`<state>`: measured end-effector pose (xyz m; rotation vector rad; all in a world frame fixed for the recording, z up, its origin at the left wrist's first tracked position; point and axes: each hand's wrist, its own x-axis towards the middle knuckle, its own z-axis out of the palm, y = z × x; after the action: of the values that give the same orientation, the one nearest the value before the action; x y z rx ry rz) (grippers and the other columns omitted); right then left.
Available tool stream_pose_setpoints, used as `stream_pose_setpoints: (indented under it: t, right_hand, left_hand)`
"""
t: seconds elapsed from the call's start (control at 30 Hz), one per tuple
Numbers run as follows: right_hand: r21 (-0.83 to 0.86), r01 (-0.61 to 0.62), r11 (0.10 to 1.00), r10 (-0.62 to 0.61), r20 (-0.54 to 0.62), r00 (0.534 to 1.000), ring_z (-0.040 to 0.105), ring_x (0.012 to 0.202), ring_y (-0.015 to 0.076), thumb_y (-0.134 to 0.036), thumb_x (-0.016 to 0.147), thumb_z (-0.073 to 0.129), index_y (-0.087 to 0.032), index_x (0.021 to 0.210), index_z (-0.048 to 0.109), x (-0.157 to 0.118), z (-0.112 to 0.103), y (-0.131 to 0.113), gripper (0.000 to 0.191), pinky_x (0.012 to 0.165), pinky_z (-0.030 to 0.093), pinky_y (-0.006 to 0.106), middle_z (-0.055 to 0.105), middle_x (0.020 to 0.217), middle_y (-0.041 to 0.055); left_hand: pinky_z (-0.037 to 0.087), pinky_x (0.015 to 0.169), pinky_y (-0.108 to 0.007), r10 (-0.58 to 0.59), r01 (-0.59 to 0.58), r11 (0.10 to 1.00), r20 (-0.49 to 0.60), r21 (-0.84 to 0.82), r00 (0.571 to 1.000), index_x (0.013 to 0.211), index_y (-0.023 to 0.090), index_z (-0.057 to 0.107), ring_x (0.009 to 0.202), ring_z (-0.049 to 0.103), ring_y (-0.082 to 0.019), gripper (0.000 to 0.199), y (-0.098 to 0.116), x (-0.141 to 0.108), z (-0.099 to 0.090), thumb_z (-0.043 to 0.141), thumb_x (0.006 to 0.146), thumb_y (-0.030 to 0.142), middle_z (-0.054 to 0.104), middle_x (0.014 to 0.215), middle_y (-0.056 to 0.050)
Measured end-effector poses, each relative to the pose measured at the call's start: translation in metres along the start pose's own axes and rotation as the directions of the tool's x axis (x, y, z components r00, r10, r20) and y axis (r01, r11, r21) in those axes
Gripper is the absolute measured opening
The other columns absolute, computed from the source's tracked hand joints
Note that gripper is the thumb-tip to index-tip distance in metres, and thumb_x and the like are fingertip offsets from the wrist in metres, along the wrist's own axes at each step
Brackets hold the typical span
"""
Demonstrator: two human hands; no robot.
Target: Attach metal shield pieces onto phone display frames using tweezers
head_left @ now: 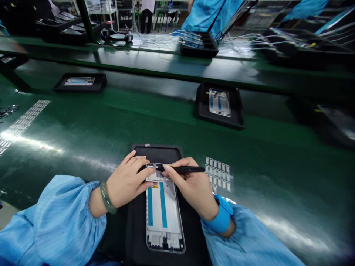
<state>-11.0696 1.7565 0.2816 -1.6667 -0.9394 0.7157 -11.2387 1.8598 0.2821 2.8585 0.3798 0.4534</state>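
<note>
A phone frame [173, 207] with two blue strips lies in a black tray [137, 225] at the bottom centre. My left hand [129, 180] rests on the frame's upper left part, fingers apart and fingertips near its top edge; nothing is held in it. Between the thumb and fingers of my right hand [192, 183] is a black tweezers-like tool [191, 169], its tip pointing left at the top of the frame. The fingertips hide the tool's tip and whatever it touches. Just right of my right hand lies a sheet of small parts [222, 174].
Two black trays with phone frames stand farther back, one at the left [101, 82] and one right of centre [237, 116]. A blurred tray [313, 114] is at the right. Small-part sheets [27, 117] lie at the left. A raised shelf [155, 59] crosses behind, with people beyond.
</note>
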Motion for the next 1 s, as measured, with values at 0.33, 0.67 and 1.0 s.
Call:
stream_pose_setpoints:
  t: [0.33,0.67,1.0]
  right_hand:
    - [-0.211,0.181,0.961,-0.194,-0.041,0.980,0.066,0.078,0.0202,-0.035,0.080,0.063,-0.024,0.083,0.057,0.000,-0.005,-0.001,0.014,0.067,0.053,0.032,0.067,0.084,0.0039]
    - [0.176,0.100,0.979,-0.118,0.094,0.989,0.066,0.089,0.0188,-0.031,0.081,0.062,-0.023,0.085,0.048,0.019,0.000,-0.003,0.016,0.077,0.055,0.033,0.067,0.096,0.0044]
    - [0.049,0.189,0.981,-0.194,0.126,0.973,0.066,0.084,0.0181,-0.028,0.081,0.060,-0.023,0.082,0.048,0.018,-0.001,-0.001,0.013,0.070,0.055,0.031,0.066,0.090,0.0043]
  left_hand:
    - [0.032,0.105,-0.051,-0.035,0.030,0.994,0.046,0.101,0.998,0.111,0.018,0.057,0.113,0.051,-0.026,0.031,0.011,0.004,-0.003,0.052,0.087,0.037,0.058,0.115,-0.010]
    - [0.029,0.107,-0.051,-0.118,0.114,0.987,0.026,0.114,0.993,0.112,0.018,0.056,0.117,0.049,-0.026,0.032,0.020,0.002,0.003,0.051,0.087,0.038,0.057,0.117,-0.011]
    - [0.029,0.107,-0.050,-0.113,0.110,0.987,0.018,0.115,0.993,0.118,0.017,0.054,0.117,0.048,-0.025,0.037,0.020,0.002,0.004,0.050,0.088,0.038,0.057,0.117,-0.010]
